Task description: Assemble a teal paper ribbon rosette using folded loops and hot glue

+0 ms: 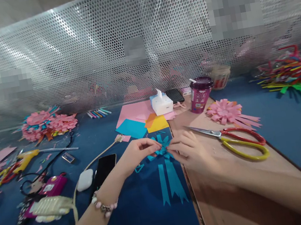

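Between my two hands is a blue paper flower (162,147) with looped petals, low over the blue tabletop. My left hand (141,152) pinches it from the left, thumb and fingertips closed at its centre. From the right, my right hand (190,150) has its fingertips closed on the petals; they partly hide the flower. Blue paper strips with notched ends (174,182) hang or lie just below it; whether all are attached I cannot tell. A small blue paper loop (139,168) rests beside my left hand. Scissors with red and yellow handles (227,135) lie open right of my right hand.
Behind my hands are blue paper (131,128), yellow paper (156,123), a tissue box (162,104) and a purple cup (200,96). A pink paper flower (224,111) lies right. Left are a phone (104,171), white earbud case (85,180) and yellow glue gun (26,161). Perforated metal panels stand behind.
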A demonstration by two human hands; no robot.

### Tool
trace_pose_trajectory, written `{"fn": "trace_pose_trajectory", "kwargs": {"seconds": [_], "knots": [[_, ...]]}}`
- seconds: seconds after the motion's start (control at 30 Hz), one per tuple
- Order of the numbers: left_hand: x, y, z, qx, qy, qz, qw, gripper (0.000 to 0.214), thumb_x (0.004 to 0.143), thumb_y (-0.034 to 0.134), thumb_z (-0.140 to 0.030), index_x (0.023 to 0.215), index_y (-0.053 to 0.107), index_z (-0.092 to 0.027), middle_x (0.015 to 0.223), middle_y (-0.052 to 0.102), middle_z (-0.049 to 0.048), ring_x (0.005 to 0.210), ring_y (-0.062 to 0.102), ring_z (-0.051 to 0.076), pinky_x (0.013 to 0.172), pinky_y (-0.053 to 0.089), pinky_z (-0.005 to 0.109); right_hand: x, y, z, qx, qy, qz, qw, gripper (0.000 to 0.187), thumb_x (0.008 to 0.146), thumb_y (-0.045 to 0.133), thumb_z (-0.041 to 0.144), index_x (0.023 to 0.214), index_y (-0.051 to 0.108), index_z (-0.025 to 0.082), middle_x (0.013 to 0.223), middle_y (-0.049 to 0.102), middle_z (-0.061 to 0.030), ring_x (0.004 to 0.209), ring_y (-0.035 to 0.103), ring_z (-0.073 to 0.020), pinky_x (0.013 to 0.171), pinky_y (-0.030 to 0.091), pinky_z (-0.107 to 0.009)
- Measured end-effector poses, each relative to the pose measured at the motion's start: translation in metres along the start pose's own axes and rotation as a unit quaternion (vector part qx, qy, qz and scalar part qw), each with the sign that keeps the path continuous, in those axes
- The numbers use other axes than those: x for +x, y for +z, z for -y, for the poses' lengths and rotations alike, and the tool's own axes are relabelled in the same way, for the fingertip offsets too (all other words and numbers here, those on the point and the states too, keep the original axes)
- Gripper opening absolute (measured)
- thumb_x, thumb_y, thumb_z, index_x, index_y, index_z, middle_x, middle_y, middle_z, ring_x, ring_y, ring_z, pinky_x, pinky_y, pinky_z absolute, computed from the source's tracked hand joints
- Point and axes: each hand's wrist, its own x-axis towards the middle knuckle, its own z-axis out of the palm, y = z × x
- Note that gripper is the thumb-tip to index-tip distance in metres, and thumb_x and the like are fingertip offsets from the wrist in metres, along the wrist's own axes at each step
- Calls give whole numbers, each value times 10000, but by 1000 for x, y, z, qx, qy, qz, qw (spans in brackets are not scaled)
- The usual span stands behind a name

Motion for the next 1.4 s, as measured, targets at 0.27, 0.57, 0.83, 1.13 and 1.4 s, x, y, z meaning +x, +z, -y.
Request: {"fn": "trace_pose_trajectory", "kwargs": {"seconds": [0.27, 0.57, 0.83, 1.13, 1.4], "knots": [[-1, 7, 6, -164, -114, -1, 980, 281, 735, 775, -358, 854, 707, -113, 979, 673, 106, 901, 625, 184, 762, 533, 315, 0, -3, 3, -17, -25, -18, 999, 97, 897, 564, 146, 881, 622, 223, 867, 694, -33, 789, 560, -171, 707, 388, -358], [-2, 7, 9, -199, -125, 7, 972, 266, 722, 792, -339, 846, 711, -118, 990, 669, 99, 910, 623, 180, 778, 531, 327, -1, -3, 3, -16, -19, -23, 999, 107, 882, 579, 135, 898, 619, 233, 864, 680, -32, 792, 569, -177, 709, 387, -361], [-5, 19, 5, -264, -140, 7, 954, 239, 729, 793, -301, 828, 699, -105, 927, 658, 80, 903, 627, 179, 788, 521, 330, 1, -4, 8, -42, -38, -43, 997, 96, 879, 585, 128, 855, 597, 221, 822, 683, -27, 745, 562, -166, 659, 376, -342], [-4, 22, 7, -314, -169, -21, 934, 269, 663, 846, -286, 789, 681, -115, 860, 655, 51, 873, 628, 156, 765, 511, 296, -4, 0, 4, -29, -35, -29, 999, 142, 879, 593, 137, 1008, 600, 196, 893, 685, -56, 804, 579, -183, 688, 402, -349], [-3, 23, 9, -318, -178, -17, 931, 284, 653, 852, -284, 803, 687, -109, 827, 653, 49, 862, 636, 166, 778, 501, 308, -5, 3, 1, -14, -27, -30, 999, 93, 890, 606, 189, 980, 601, 213, 897, 690, -49, 822, 590, -185, 696, 415, -347]]}}
